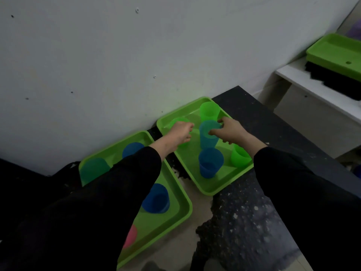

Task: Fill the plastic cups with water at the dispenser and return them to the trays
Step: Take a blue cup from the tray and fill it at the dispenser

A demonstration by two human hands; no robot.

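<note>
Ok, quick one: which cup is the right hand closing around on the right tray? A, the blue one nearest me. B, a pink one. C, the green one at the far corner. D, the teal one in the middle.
D: the right hand has thumb and fingers around the rim of the teal cup in the middle of the right tray.

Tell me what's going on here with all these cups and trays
A person in black sleeves is reaching into the right green tray on a dark counter. The right hand has its fingers around a teal cup, and the left hand is on a green cup beside it. Two more green cups and a blue cup stand in that tray. The left green tray holds other cups, partly hidden by the left arm. No dispenser is in view.
</note>
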